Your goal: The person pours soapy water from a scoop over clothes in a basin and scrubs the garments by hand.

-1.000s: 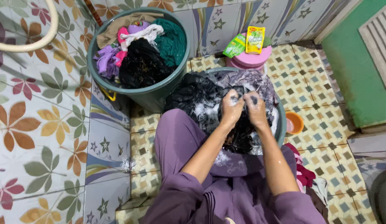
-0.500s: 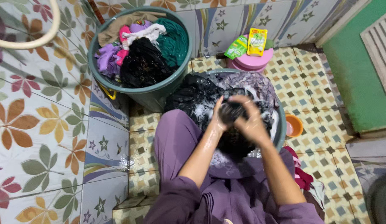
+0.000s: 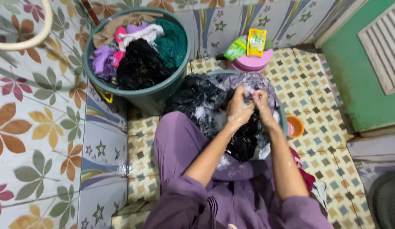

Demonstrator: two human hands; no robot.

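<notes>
My left hand (image 3: 238, 108) and my right hand (image 3: 262, 105) are pressed together over a green wash basin (image 3: 282, 121), both gripping a fold of wet, soapy black cloth (image 3: 244, 138). Foam covers my fingers and forearms. More dark laundry (image 3: 193, 99) and a grey patterned piece (image 3: 252, 80) hang over the basin's far rim. My purple-clothed knees sit just under the basin's near side.
A large green tub (image 3: 150, 91) piled with mixed clothes stands at the upper left against the flowered tile wall. Two detergent sachets (image 3: 248, 44) lie on a pink stool (image 3: 252, 62). A small orange bowl (image 3: 294, 126) sits right of the basin. Red cloth (image 3: 305, 176) lies by my right leg.
My hands rubbed the black cloth, dropped toward me half a second ago, then rose again to the basin's middle. The view shifted slightly left.
</notes>
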